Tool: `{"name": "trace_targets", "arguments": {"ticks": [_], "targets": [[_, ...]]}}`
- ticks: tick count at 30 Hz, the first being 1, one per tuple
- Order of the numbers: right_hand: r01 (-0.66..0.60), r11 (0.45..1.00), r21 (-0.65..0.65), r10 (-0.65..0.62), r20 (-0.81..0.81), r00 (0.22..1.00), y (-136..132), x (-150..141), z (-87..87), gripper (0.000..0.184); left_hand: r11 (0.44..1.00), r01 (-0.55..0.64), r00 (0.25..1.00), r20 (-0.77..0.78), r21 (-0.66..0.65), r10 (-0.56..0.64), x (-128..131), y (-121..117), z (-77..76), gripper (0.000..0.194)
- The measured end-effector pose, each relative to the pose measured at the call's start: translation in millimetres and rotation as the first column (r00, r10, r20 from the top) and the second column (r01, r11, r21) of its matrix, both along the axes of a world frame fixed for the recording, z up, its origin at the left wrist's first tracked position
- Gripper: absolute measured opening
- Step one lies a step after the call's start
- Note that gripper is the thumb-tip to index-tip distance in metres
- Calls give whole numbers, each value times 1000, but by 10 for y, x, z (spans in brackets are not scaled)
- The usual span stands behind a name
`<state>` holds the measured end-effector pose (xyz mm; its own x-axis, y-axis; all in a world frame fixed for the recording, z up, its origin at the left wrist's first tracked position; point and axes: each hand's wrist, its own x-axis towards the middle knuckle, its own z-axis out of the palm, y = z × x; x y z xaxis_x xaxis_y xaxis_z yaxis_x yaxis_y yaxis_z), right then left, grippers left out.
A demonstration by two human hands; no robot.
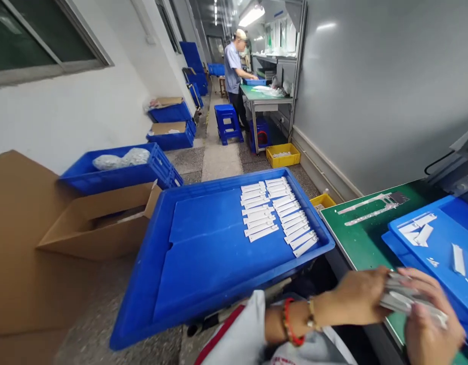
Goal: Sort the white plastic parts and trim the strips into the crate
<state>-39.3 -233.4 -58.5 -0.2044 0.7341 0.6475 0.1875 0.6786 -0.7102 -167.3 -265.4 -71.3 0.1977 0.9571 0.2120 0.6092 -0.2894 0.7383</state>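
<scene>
My left hand (357, 299) and my right hand (431, 319) are both closed on a stack of white plastic strips (406, 299) at the near edge of the green workbench (361, 238). The left wrist wears a red bead bracelet and a gold one. To the left, a large blue tray (203, 253) carries two neat rows of the same white strips (277, 213) at its far right corner. On the bench, a second blue tray (442, 248) holds a few loose strips.
Two long metal pieces (370, 208) lie at the bench's back. Open cardboard boxes (100, 223) and blue crates (119, 170) line the left wall. Yellow bins (283, 154) sit on the floor. Far down the aisle a person (234, 76) stands at another green bench beside a blue stool (228, 121).
</scene>
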Motion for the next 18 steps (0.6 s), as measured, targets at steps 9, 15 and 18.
{"name": "trace_targets", "arguments": {"ticks": [9, 15, 18], "targets": [[-807, 376, -455, 922, 96, 375, -21, -1549, -16, 53, 744, -515, 842, -415, -426, 345, -1892, -1543, 240, 18], [-585, 716, -381, 696, 460, 552, 739, -2670, -260, 19, 803, -392, 866, -475, -449, 158, -2298, -1538, -222, 18], [-515, 840, -174, 458, 735, 499, 1079, -3298, -359, 15, 863, -298, 865, -497, -409, 63, -2286, -1489, -408, 15]]}}
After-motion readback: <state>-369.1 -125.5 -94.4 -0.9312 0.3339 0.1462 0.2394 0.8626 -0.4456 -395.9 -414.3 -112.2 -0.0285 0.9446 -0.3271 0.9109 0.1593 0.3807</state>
